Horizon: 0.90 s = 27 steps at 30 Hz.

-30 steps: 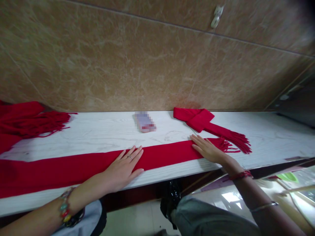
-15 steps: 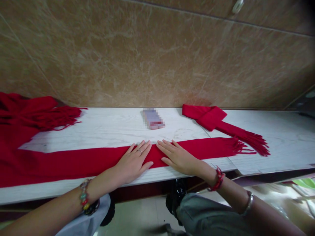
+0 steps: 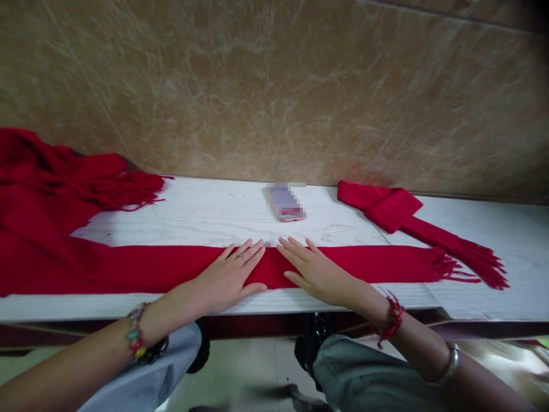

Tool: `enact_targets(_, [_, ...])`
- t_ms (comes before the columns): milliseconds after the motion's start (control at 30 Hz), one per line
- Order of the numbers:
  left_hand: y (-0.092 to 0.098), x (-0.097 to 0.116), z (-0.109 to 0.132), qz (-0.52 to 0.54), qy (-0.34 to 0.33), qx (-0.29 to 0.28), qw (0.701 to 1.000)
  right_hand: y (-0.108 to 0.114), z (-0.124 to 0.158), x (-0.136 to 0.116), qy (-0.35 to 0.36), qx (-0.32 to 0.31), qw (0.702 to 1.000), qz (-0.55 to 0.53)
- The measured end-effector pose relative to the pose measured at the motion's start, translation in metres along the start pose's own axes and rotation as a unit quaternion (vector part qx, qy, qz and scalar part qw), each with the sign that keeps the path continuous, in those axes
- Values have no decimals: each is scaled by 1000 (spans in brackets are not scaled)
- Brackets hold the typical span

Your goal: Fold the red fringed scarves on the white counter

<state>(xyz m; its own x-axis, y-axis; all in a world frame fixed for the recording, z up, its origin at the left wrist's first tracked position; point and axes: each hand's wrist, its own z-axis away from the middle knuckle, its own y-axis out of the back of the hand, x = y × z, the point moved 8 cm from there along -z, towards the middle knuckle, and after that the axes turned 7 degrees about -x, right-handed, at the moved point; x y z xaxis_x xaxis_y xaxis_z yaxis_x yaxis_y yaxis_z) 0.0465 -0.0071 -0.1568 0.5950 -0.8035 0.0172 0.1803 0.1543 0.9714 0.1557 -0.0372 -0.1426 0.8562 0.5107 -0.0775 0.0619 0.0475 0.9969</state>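
A long red scarf [image 3: 369,264] lies stretched flat along the white wood-grain bench top, its fringe toward the right. My left hand [image 3: 231,277] rests flat on it near the middle, fingers extended, thumb apart. Beside it my right hand [image 3: 315,272] also presses flat on the cloth, fingers stretched out. A narrow strip of scarf shows between the two hands. Leftward, the band runs into a bunched heap of red cloth [image 3: 47,189] with fringe; where one piece ends and another begins I cannot tell.
A pink-edged phone [image 3: 286,203], partly blurred out, lies near the marbled tile wall [image 3: 240,86]. A folded red scarf [image 3: 386,206] sits to its right, its fringed tail reaching the flat scarf's fringe. The white bench top [image 3: 480,229] ends just before my knees.
The camera view has turned slightly, so the bench and items appear shifted to the right. Both hands stay flat on the scarf, in nearly the same place.
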Motion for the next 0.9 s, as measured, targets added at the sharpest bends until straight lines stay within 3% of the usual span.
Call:
enact_targets(100, [1, -17, 9, -1, 27, 16, 999, 6, -14, -18, 23, 22, 999, 2])
enact_targets(233, [-5, -39, 21, -3, 68, 31, 997, 0, -35, -40, 58, -5, 998, -2])
enact_targets(400, [-10, -47, 34, -7, 80, 44, 996, -7, -47, -50, 75, -50, 996, 0])
enact_targets(567, [-9, -55, 45, -11, 92, 59, 994, 0, -56, -61, 80, -17, 997, 0])
enact_targets(800, [-15, -83, 62, 23, 146, 17, 989, -10, -64, -68, 102, -63, 992, -33])
enact_targets(900, [-14, -89, 71, 35, 156, -1, 987, -5, -68, -73, 95, -47, 994, -34])
